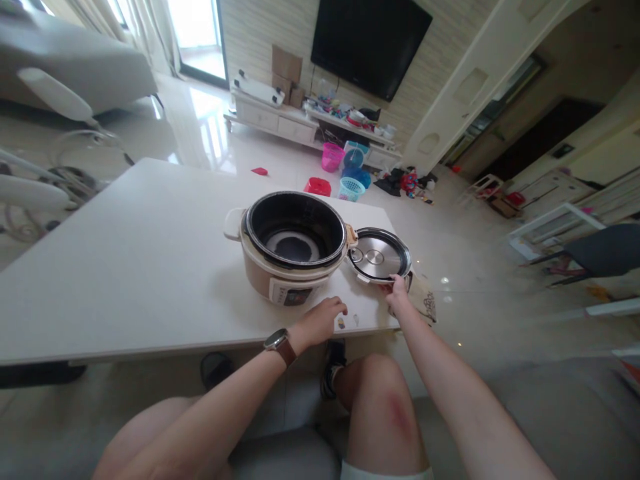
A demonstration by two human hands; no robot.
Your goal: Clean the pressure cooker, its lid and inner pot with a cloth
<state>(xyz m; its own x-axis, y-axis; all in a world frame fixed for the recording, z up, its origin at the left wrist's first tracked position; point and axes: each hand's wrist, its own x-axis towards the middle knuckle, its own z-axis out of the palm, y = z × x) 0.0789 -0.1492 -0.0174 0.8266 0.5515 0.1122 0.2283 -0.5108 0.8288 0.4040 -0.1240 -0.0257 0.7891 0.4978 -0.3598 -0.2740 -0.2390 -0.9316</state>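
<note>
A beige electric pressure cooker [260,273] stands upright on the white table, with its dark inner pot [305,220] showing and nothing on top. To its right rests the round lid [374,257], its metal underside facing up. My right hand [399,291] grips the near edge of that lid; some of its fingers are hidden beneath the rim. My left hand [320,321], with a watch on the wrist, hovers by the table's front edge in front of the cooker. Its fingers are loosely bent, slightly apart, and hold nothing visible.
The white table [150,267] extends far to the left. Small stickers [341,323] mark its front edge, and a printed bag [425,303] lies by its right corner. Beyond are baskets [351,189], a red stool [318,187] and a TV cabinet [275,120].
</note>
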